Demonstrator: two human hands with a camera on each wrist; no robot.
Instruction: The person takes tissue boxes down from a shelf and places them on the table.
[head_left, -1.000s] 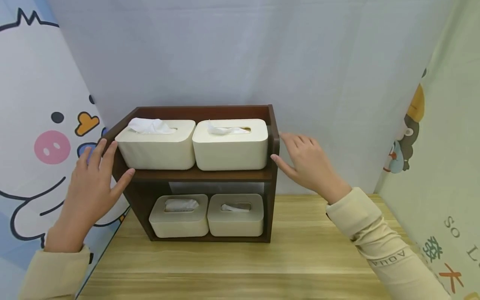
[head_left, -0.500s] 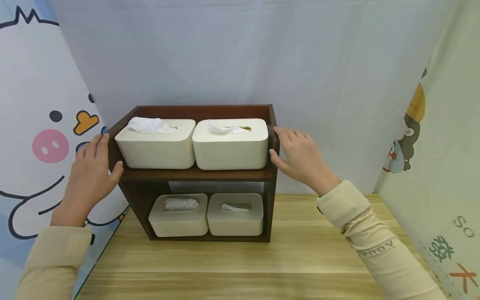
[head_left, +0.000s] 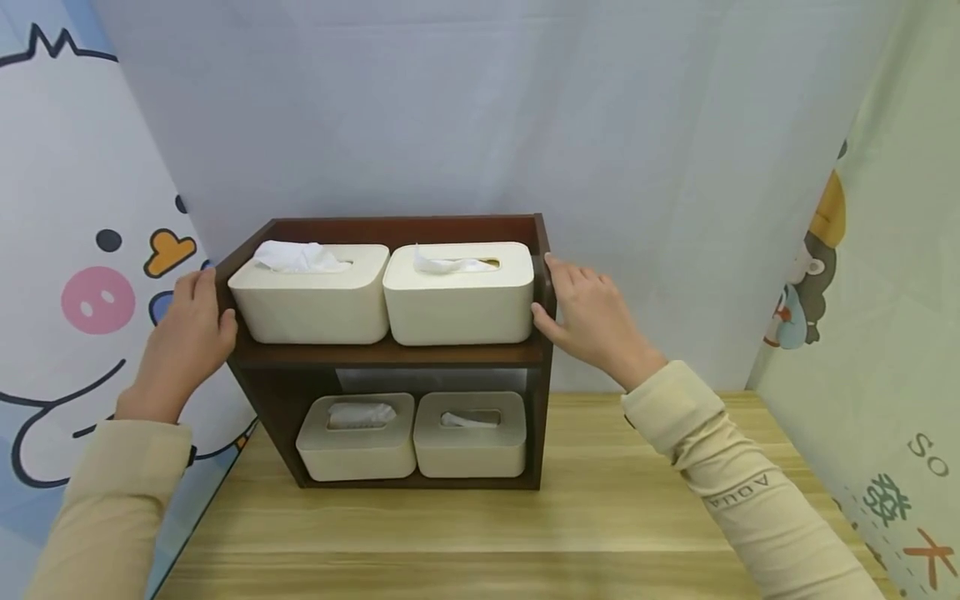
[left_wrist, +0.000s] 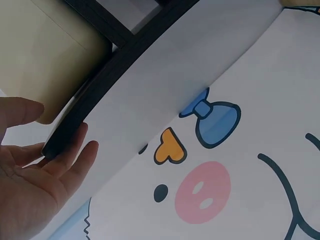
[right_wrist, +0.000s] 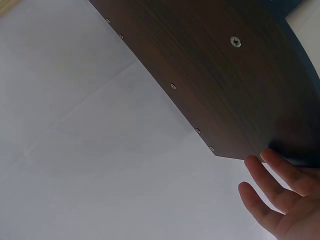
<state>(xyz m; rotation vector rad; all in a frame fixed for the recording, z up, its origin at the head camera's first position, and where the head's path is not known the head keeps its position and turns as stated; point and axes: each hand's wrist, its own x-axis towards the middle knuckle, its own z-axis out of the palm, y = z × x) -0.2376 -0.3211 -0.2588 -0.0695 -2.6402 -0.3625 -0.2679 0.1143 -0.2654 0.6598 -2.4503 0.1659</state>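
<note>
A dark brown two-tier wooden shelf stands against the back wall. Two cream tissue boxes sit side by side on its upper tier, a left one and a right one. Below them are two more, the lower left box and lower right box; white tissue shows in every slot. My left hand holds the left side panel near its upper front, thumb inside and fingers outside. On the other side, my right hand holds the right side panel, its fingertips at the panel's edge.
A wood-grain tabletop extends in front of the shelf and to its right. Behind hangs a plain pale cloth. Cartoon-printed cloth borders the left, and a printed green cloth the right.
Both hands have moved in onto the shelf's side panels, their fingers closing round the upper front edges. The shelf and boxes keep their places on the table.
</note>
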